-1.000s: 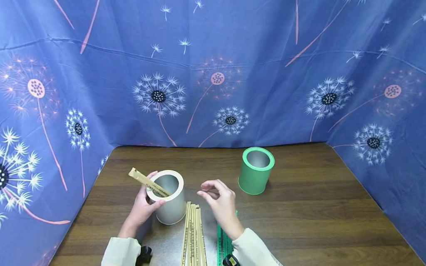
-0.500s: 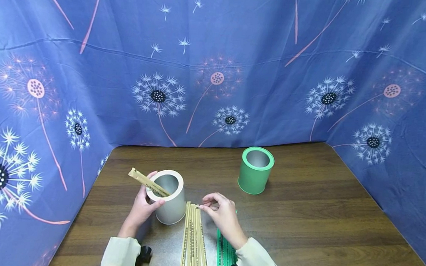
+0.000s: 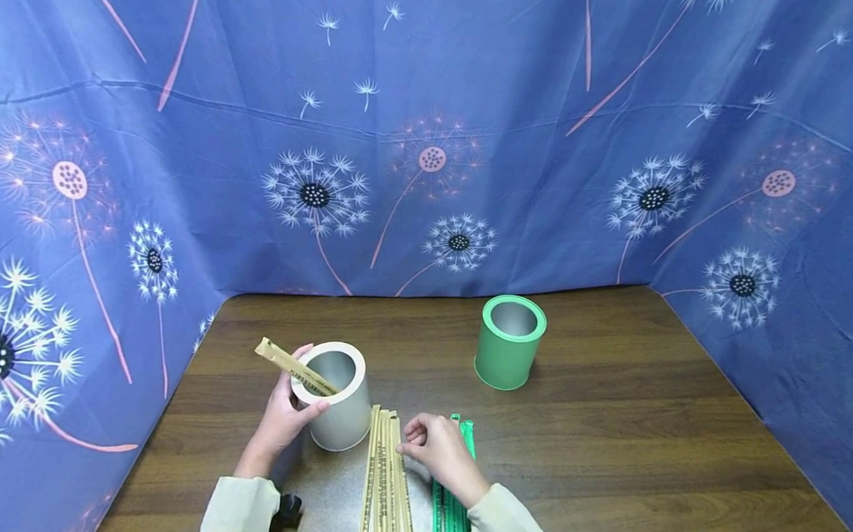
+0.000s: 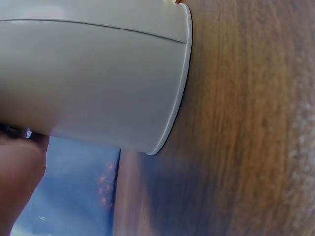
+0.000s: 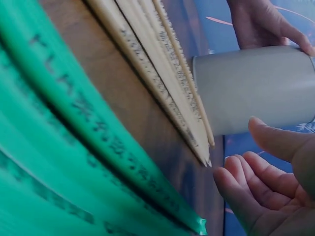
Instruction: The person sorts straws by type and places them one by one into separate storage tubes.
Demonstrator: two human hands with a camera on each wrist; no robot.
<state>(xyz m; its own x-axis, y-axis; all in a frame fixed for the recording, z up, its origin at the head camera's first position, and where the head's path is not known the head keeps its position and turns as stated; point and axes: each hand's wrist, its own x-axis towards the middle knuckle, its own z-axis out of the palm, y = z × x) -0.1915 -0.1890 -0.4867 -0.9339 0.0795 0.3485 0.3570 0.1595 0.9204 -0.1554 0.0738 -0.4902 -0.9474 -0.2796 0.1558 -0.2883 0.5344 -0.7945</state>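
A person's two bare hands at work over a table, seen from the head and from both wrists. The left hand (image 3: 283, 423) grips a white can (image 3: 343, 423) near its rim, thumb on the near side and fingers around the far side. The right hand (image 3: 444, 451) is empty, its fingers loosely bent and the thumb held apart from them in the right wrist view; its fingertips lie close to the upper ends of a row of tan packets (image 3: 383, 484), though whether they touch cannot be told. The white can stands upright on the table, and a single tan packet (image 3: 285, 361) leans from its mouth, the outer end pointing up and to the left. The row of tan packets, long, narrow and printed with dark characters, lies just right of the white can. Right of this row, partly beneath the right hand and wrist, lie green packets (image 3: 440, 518) of similar form. Farther back and to the right, well apart from both hands, stands a green can (image 3: 507, 361). The table (image 3: 652, 451) is of brown wood grain; behind and beside it hangs a blue cloth (image 3: 488, 62) patterned with dandelions.
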